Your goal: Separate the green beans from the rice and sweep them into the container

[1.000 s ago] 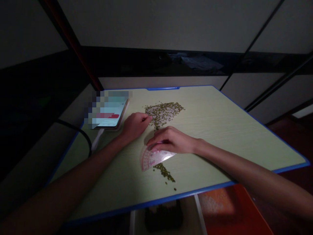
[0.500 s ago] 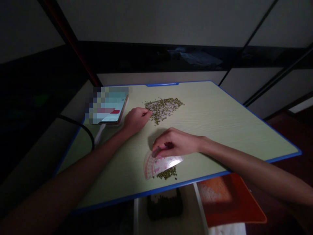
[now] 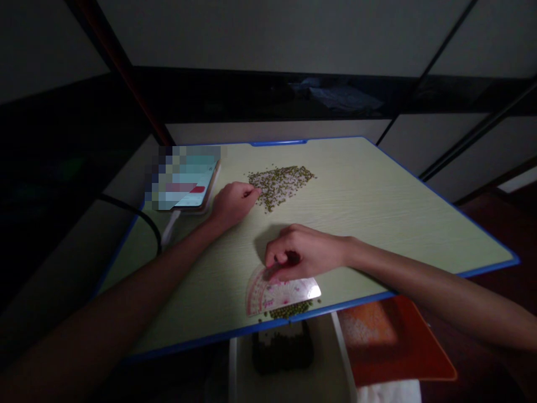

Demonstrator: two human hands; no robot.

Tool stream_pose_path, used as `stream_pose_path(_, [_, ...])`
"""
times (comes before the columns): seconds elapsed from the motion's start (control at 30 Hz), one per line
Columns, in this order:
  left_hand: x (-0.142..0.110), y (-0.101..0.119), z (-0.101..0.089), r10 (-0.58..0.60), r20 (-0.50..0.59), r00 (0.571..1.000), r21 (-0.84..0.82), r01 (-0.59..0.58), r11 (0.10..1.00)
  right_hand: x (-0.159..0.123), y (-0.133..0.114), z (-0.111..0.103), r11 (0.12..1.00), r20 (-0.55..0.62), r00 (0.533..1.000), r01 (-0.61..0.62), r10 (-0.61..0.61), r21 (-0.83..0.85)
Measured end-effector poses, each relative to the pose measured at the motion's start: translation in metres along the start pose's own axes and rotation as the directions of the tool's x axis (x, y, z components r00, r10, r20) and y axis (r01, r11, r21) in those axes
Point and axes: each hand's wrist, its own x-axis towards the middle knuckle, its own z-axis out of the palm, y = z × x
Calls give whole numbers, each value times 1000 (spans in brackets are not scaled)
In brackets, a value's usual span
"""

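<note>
My right hand (image 3: pixel 304 253) grips a clear protractor (image 3: pixel 279 294) with pink markings, its straight edge toward me. Against that edge lies a small heap of green beans (image 3: pixel 291 309), right at the table's near rim; a few beans are at the very edge. My left hand (image 3: pixel 235 204) rests on the table with its fingers curled closed, beside a larger spread of green and pale grains (image 3: pixel 281 183). Whether anything is inside the left fingers is hidden. Below the near edge sits a dark container (image 3: pixel 283 352) with beans in it.
The pale table (image 3: pixel 390 218) has a blue rim. A lit tablet or phone (image 3: pixel 188 182) lies at the left, with a white plug and a dark cable (image 3: pixel 142 215). The dark container stands inside a pale open drawer or box (image 3: pixel 331 369). An orange-red sheet (image 3: pixel 398 341) is right of it.
My right hand has moved the protractor toward me, and the small heap of beans has shifted to the table's near edge. My left hand has stayed in place.
</note>
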Motion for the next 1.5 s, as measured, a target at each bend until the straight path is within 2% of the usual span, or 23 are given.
stream_pose_path(0.8, [2, -2, 1, 3, -1, 1000, 4, -3, 1000, 2, -4, 6, 999, -21, 999, 35, -35, -7])
stream_pose_path(1.0, [1, 0, 0, -6, -4, 1000, 13, 6, 1000, 2, -5, 7, 995, -38, 999, 35, -31, 88])
stream_pose_path(1.1, [1, 1, 0, -9, -4, 1000, 15, 9, 1000, 1, -7, 8, 955, -12, 999, -37, 42, 294])
stream_pose_path(1.23, [0, 1, 0, 0, -3, 1000, 11, 0, 1000, 0, -2, 3, 834, 61, 987, -158, 148, 528])
stream_pose_path(1.4, [0, 1, 0, -6, -7, 1000, 8, 6, 1000, -9, 17, -21, 773, 219, 956, -288, 196, 565])
stream_pose_path(1.5, [0, 2, 0, -3, -5, 1000, 8, 3, 1000, -20, 27, -37, 762, 326, 911, -396, 254, 513])
